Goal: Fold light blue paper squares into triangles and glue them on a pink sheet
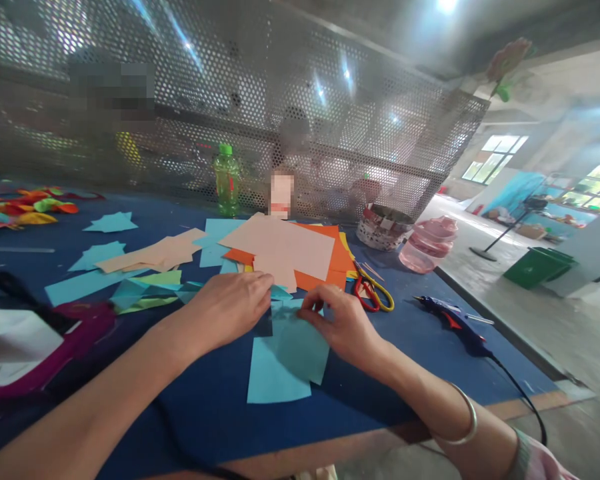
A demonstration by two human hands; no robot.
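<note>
Between my hands shows a small folded piece of light blue paper [281, 293]. My left hand [235, 303] reaches in from the left, its fingers closed on that piece. My right hand [350, 327] has thumb and forefinger curled into a pinch just right of it; whatever lies between those fingertips is too small to make out. Flat light blue sheets [280, 373] overlap on the table below both hands. Beyond them a pale pink sheet [293, 250] rests on orange paper [337, 257]. Scissors [375, 291] with red and yellow handles lie past my right hand.
A blue glue gun [455, 323] with a cord lies at the right. Behind stand a green bottle [227, 183], a patterned tub [384, 227] and a pink bottle [427, 247]. Paper scraps [153, 253] and a magenta object [75, 333] are leftward. A perforated metal screen [220, 87] rises behind.
</note>
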